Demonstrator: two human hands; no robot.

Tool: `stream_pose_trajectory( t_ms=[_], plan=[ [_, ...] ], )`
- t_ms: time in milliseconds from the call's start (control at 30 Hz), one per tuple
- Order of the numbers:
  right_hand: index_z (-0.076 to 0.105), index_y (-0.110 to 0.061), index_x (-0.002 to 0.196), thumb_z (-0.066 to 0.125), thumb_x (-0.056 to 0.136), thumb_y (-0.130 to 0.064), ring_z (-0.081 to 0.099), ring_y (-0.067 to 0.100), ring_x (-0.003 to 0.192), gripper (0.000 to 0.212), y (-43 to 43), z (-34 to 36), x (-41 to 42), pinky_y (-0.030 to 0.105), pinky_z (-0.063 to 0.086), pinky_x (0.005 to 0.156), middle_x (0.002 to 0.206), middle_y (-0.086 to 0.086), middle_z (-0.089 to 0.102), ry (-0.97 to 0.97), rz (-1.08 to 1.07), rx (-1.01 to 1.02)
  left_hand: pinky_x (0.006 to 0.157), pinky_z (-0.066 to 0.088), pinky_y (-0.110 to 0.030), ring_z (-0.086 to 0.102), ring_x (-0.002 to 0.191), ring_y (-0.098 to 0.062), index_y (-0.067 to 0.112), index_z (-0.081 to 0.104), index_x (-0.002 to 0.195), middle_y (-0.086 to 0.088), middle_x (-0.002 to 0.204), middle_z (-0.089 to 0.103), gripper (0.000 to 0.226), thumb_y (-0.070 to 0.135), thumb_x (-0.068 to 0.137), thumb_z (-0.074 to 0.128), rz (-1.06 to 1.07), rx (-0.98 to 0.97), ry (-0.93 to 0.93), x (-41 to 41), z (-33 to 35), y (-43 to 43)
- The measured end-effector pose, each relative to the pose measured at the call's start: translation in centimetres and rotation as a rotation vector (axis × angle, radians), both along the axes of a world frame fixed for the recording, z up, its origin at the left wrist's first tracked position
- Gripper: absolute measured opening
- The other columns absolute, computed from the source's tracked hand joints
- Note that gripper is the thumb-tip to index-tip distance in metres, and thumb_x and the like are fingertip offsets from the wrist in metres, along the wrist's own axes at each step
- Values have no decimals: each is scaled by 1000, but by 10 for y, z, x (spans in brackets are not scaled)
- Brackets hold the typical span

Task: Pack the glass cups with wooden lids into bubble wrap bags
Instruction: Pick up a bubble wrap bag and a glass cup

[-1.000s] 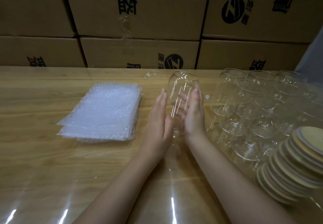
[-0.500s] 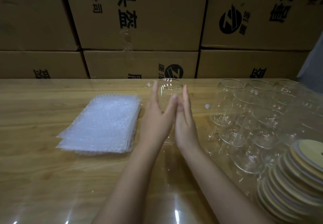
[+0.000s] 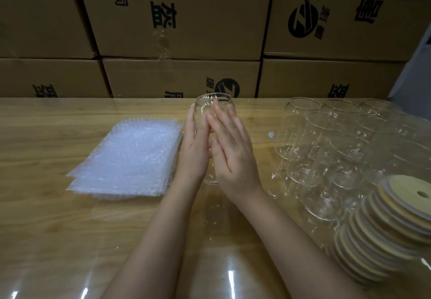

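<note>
A clear glass cup (image 3: 213,102) stands upright mid-table, pressed between both palms. My left hand (image 3: 194,149) lies flat against its left side. My right hand (image 3: 233,151) covers its near and right side, fingers straight and overlapping the left fingertips. Only the cup's rim and a bit of its base show. A stack of bubble wrap bags (image 3: 130,158) lies flat to the left of my hands. Several more glass cups (image 3: 326,149) stand to the right. A slanted row of wooden lids (image 3: 387,226), each with a small hole, leans at the right front.
The wooden table (image 3: 46,228) has a glossy clear cover. Cardboard boxes (image 3: 182,18) with black print are stacked like a wall along the far edge. A grey surface (image 3: 417,70) shows at the far right.
My palms, apart around the cup a second ago, have closed in on it; the right hand now overlaps the left fingers. The view has shifted slightly.
</note>
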State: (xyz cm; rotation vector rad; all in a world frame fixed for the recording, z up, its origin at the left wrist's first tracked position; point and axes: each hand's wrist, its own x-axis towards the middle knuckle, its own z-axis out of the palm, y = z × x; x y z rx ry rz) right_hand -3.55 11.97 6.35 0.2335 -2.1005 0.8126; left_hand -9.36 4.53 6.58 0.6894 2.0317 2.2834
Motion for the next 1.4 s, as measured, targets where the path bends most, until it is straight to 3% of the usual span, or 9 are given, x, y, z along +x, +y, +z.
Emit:
stream_pose_trajectory(
  t_ms=[133,300,500,633,800,900,1033,1133,1400],
  plan=[
    [30,-21,147,34,98,-17,4,6,147,49,4,18,0,21,3,118,156,-12,16,-64,4,-166,61,52,-17,69,96,-9,38,36,144,2,126,64,52,56,95,42,-172,2,-5,1,7,-5],
    [28,-33,146,33,98,-35,16,-5,142,49,13,21,5,27,20,117,154,-20,19,-51,81,-516,62,54,-25,69,77,-13,52,42,128,7,95,73,40,57,88,43,-350,-50,-67,0,9,-10],
    [27,-41,145,36,90,-63,45,1,128,60,19,9,-5,27,37,106,147,-14,41,-204,237,-885,98,48,-37,63,114,-20,32,35,146,-7,127,64,63,50,87,50,-306,36,-78,-1,3,-5],
    [26,-34,148,40,87,-58,59,9,117,67,17,-9,-13,38,52,96,145,-7,44,-212,302,-999,101,47,-27,56,124,-15,31,46,135,8,133,57,54,43,84,60,-193,64,-59,0,-1,-7],
    [28,-44,141,42,95,-51,71,24,93,48,13,-42,-17,41,58,72,124,3,60,-326,354,-1237,96,39,-6,48,121,6,36,47,135,22,135,52,41,30,96,55,-71,-221,108,4,-10,-6],
    [30,-43,142,37,97,-52,73,21,83,47,16,-51,-21,36,57,63,111,0,65,-326,317,-1275,98,28,-1,35,132,0,25,34,147,4,154,33,48,30,101,44,-16,-446,194,4,-14,1],
    [27,-50,143,35,89,-67,71,9,89,57,20,-56,-25,31,56,66,117,-10,63,-380,291,-1223,112,33,-45,30,141,-18,28,12,153,4,161,12,89,63,84,55,-43,-556,88,6,-11,11],
    [30,-55,139,38,82,-75,70,11,95,61,21,-57,-24,31,56,70,115,-13,65,-413,345,-1240,108,39,-46,37,138,-20,31,12,153,3,160,16,104,72,71,60,46,-624,158,10,-13,14],
    [36,-50,136,30,91,-62,67,21,104,47,18,-55,-24,44,55,89,137,-13,54,-434,472,-1149,99,48,-37,49,124,-8,36,19,150,3,156,29,103,55,65,75,-88,-170,6,-7,-20,-8]
  ],
)
